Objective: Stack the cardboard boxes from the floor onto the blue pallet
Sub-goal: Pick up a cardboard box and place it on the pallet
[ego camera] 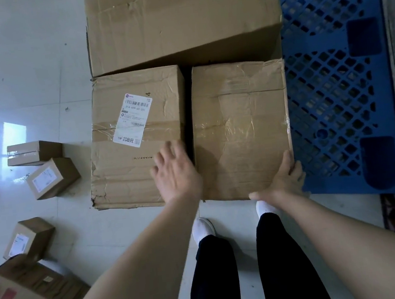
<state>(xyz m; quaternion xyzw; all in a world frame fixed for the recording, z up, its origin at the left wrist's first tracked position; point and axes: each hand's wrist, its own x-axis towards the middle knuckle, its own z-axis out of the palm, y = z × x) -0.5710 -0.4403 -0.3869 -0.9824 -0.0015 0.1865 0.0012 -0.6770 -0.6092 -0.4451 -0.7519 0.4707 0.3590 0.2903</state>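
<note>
head | left hand [176, 173] flat, fingers spread, empty, over near corner of labelled box [139, 136] | right hand [282, 179], fingers straight, presses corner of plain box [240, 130] beside bare grid of blue pallet [337, 100] | narrow gap between both boxes | small boxes [53, 178] well left of pallet

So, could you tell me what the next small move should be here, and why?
Probably slide the taped box left against the labelled box: a dark gap separates them, the right hand rests on its near right corner, and the left hand hovers open over the gap.
</note>
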